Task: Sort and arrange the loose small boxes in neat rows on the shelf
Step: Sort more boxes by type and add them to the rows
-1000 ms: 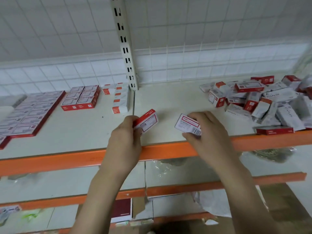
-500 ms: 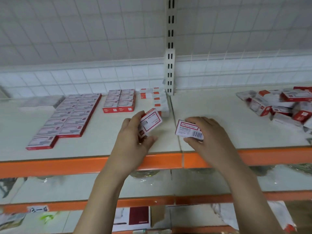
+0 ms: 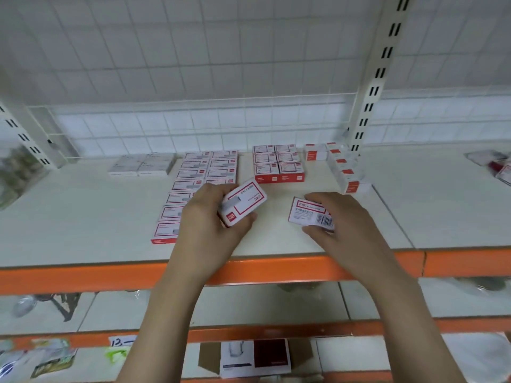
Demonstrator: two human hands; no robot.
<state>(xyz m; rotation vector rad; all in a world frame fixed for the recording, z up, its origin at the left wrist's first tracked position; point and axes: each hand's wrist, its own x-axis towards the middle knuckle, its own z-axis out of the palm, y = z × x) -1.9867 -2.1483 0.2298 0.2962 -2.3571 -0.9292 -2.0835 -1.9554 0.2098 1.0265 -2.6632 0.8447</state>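
My left hand grips a small red-and-white box, tilted with its front face up, just right of a long double row of the same boxes laid flat on the white shelf. My right hand holds a second small box with its barcode side showing, low over the shelf near the front. A short block of red boxes lies behind both hands. A line of white boxes with red ends runs back toward the upright post.
An orange beam edges the shelf front. A slotted post rises at the back right, wire mesh behind it. Grey flat boxes sit at the back left. A few loose boxes show at the far right edge. Lower shelves hold packets.
The view has swung left, so the loose pile slid almost out of frame at the right. Both hands, each still holding a box, now sit beside the sorted rows.
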